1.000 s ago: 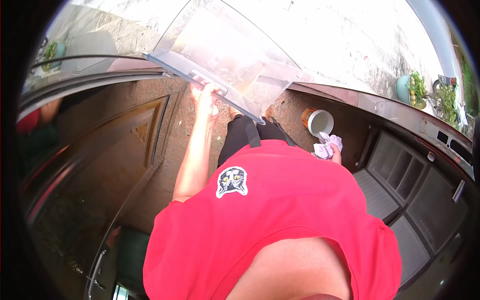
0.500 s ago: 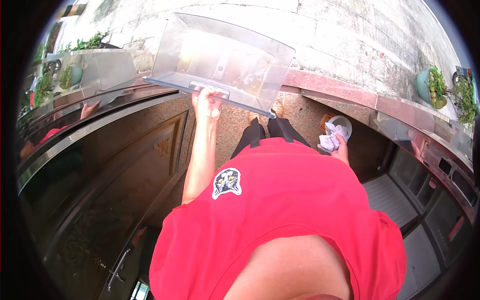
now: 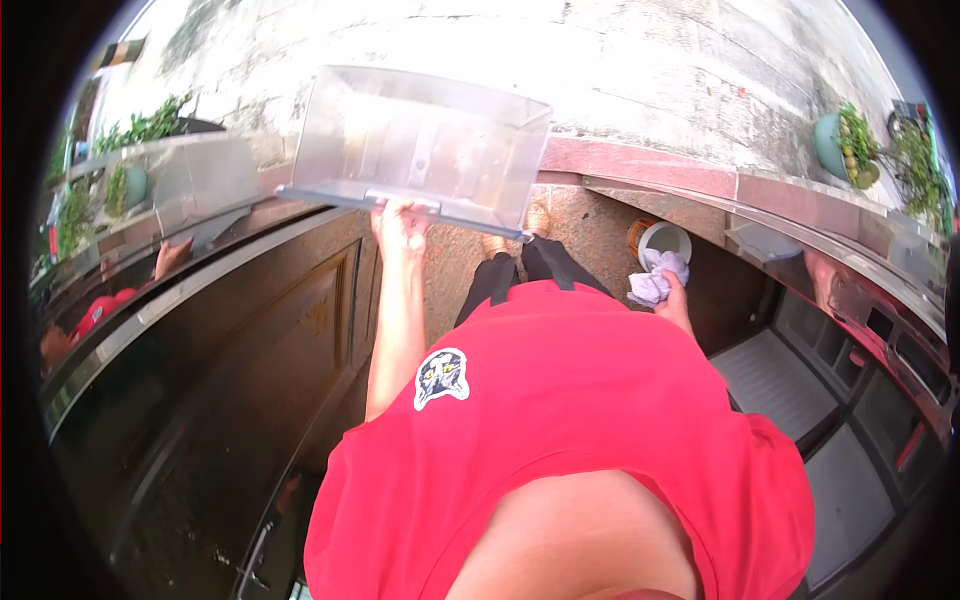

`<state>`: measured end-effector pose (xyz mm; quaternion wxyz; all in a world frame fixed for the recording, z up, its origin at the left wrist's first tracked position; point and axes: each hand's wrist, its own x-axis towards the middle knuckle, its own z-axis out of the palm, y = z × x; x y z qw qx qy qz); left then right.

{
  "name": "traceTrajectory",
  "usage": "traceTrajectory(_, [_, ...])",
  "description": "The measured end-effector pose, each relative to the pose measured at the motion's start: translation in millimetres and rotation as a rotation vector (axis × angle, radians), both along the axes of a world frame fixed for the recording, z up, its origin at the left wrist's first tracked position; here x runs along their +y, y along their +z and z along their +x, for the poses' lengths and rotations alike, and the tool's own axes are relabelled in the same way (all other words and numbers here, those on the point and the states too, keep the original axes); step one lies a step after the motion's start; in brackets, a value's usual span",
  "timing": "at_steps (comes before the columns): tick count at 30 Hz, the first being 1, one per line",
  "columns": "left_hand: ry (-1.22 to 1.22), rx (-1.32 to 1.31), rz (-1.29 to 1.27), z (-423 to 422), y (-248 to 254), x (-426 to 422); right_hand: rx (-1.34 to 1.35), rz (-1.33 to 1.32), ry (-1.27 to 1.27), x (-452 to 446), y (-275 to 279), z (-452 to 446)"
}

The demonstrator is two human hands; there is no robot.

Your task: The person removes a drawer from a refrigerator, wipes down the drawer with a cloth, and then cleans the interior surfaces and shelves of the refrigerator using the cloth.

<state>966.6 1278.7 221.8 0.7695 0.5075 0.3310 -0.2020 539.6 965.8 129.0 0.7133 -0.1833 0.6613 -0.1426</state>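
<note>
A clear plastic drawer [image 3: 425, 140], like one from a fridge, is held out in front of me at the upper middle. My left hand [image 3: 400, 226] grips it by the handle in the middle of its near edge. Drops or smears show on its inner walls. Lower on the right, my right hand [image 3: 676, 297] is closed around a crumpled pale lilac cloth [image 3: 655, 280]. The cloth hangs in front of a white bucket [image 3: 668, 240] on the floor.
A dark carved door [image 3: 260, 360] stands at my left. On the right are an appliance with grey panels [image 3: 780, 375] and a shiny ledge. Beyond the pink stone step [image 3: 650, 168] lies pale paving [image 3: 640, 75] with a potted plant [image 3: 845, 150].
The drawer has come lower in view and slightly left, tilting a little, with my left hand still on its handle. My right hand keeps the cloth near the bucket.
</note>
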Motion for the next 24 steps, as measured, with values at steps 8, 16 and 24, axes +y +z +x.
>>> traceTrajectory(8, [0.017, 0.132, 0.016, -4, -64, 21, -0.036, -0.04, -0.068, 9, -27, -14])
traceTrajectory(16, [-0.028, 0.18, 0.04, -5, -67, 22, 0.091, -0.073, -0.071, 11, -26, -11])
traceTrajectory(24, [-0.062, 0.143, 0.055, -5, -67, 18, 0.033, -0.089, -0.079, 7, -9, -9])
